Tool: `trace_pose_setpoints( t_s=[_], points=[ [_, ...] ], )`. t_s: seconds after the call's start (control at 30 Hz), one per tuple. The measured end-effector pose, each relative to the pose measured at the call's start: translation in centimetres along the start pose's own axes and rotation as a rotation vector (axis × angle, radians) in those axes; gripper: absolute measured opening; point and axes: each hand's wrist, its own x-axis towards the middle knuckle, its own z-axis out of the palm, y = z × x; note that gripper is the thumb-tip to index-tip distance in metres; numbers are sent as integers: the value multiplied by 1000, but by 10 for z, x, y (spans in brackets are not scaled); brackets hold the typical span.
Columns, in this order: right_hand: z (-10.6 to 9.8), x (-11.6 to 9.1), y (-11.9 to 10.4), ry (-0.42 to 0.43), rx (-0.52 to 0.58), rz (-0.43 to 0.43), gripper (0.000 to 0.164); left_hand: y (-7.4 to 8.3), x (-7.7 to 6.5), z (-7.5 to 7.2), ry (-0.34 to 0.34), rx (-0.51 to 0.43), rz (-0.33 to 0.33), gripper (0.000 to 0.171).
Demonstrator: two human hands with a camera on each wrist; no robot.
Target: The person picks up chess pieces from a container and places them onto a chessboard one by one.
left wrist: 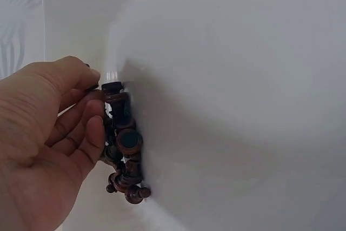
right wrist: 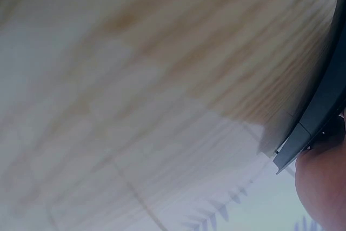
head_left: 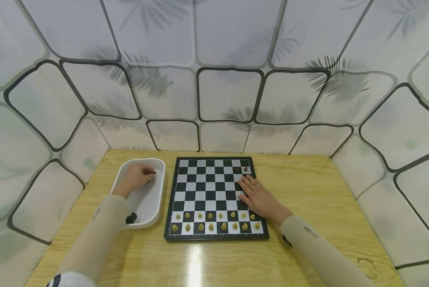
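Note:
My left hand (head_left: 137,175) is inside the white plastic tub (head_left: 159,199), thumb and fingertips pinching a small dark chess piece (left wrist: 92,87), mostly hidden by the fingers. Beside those fingers, several dark brown chess pieces (left wrist: 128,142) lie heaped along the tub's inner edge. My right hand (head_left: 261,199) rests on the right side of the black-and-white chessboard (head_left: 210,195), its fingers extended toward the far right corner. Just beyond its fingertips, two reddish-brown pieces (head_left: 245,169) stand on the board. The right wrist view shows only a bit of this hand at its edge.
Yellow chess pieces (head_left: 210,215) stand in two rows along the board's near side. The tub sits left of the board on a wooden table (head_left: 300,175). A patterned curtain (head_left: 229,95) encloses the back and sides.

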Motion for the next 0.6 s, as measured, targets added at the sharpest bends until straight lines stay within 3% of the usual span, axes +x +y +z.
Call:
trace_pose_setpoints(
  t_s=[0.6],
  points=[
    [0,0,0,12,-4,2,64,0,-2,-4,124,-107,-54,34]
  ],
)
